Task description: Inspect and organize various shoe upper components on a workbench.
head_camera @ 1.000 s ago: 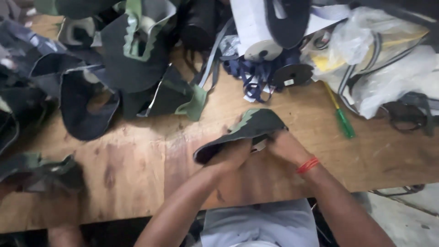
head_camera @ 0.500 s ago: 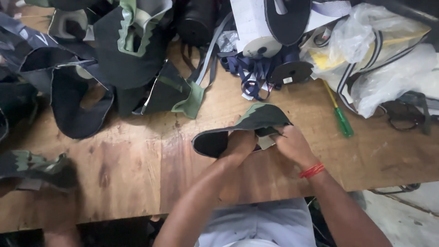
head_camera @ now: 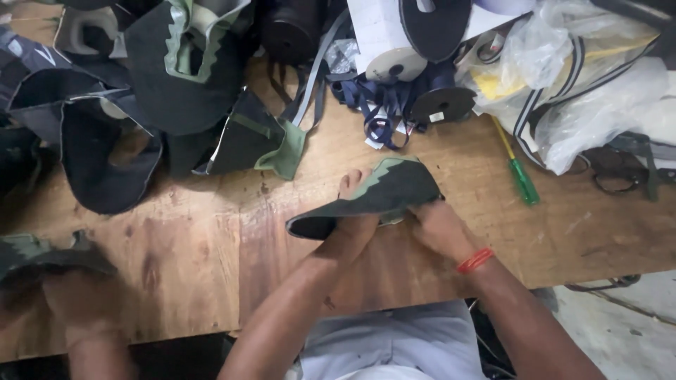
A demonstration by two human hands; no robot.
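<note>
Compared with half a second before, the dark cut piece with the green zigzag edge [head_camera: 377, 197] is sitting a little lower and more level above the wooden table [head_camera: 197, 260]; its pointed dark tip is now aiming left rather than down-left; the left hand [head_camera: 352, 225] has slid further under it, with fingertips now poking up past the far edge; the right hand [head_camera: 436, 225] is staying at the piece's right end, and the red wristband [head_camera: 474, 260] has moved only slightly.

Left fingers are curling up around the piece from beneath, gripping it; right fingers are closing on its right end, pinching the material; the piece is being held just above the table's near-middle, in front of the person's body.

Containers: a clear plastic bag [head_camera: 577, 91] is lying at the far right of the table; it is holding pale material with dark stripes and something yellow; exact contents cannot be told.

Around: a heap of dark and green cut pieces [head_camera: 183, 91] is spreading across the far left; a tangle of navy strap [head_camera: 377, 105] is lying beside a white spool [head_camera: 394, 49]; a green-handled screwdriver [head_camera: 517, 172] is resting right of the hands; another person's arm [head_camera: 84, 317] is resting at the near-left corner.
</note>
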